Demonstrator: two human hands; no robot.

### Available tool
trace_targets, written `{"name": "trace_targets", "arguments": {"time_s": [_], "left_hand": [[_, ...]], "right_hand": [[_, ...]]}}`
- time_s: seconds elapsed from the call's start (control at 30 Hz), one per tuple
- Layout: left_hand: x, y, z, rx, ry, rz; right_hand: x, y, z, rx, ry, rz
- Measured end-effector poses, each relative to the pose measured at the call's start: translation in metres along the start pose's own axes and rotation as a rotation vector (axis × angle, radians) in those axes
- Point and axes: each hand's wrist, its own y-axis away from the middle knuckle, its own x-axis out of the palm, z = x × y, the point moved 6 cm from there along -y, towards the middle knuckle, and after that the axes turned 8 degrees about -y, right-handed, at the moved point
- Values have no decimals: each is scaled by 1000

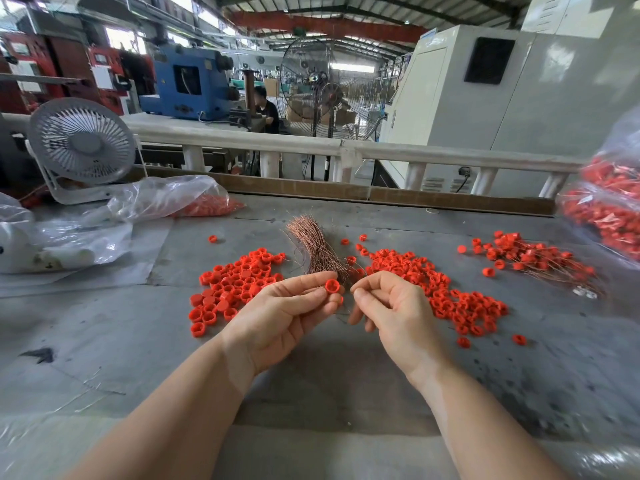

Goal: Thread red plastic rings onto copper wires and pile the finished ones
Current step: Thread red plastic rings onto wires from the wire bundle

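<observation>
Head view: grey desk point(346, 375) in a factory hall; white desk fan point(82, 141) far left. Clear plastic bags point(602, 209) of red pieces, right edge. Left hand point(287, 315) pinches a red plastic ring point(332, 285); right hand point(388, 306) pinches a thin copper wire point(354, 271). Copper wire bundle point(313, 247) between loose ring heaps point(235, 285); finished pile point(533, 259) right.

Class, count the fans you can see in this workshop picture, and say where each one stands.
3. A small white desk fan at the table's far left; two large wire-caged pedestal fans on the floor beyond the railing. Others may be hidden.
</observation>
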Motion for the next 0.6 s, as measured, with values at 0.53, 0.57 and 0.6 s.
{"name": "trace_targets", "arguments": {"time_s": [0.53, 0.57, 0.6], "left_hand": [[0, 0, -1, 5, -5, -11], [0, 0, -1, 2, -2, -11], [1, 1, -2, 0, 3, -10]], "right_hand": [[-2, 0, 2, -27, 102, -35], [-2, 0, 3, -28, 106, -33], [-1, 0, 3, -30, 109, -32]]}}
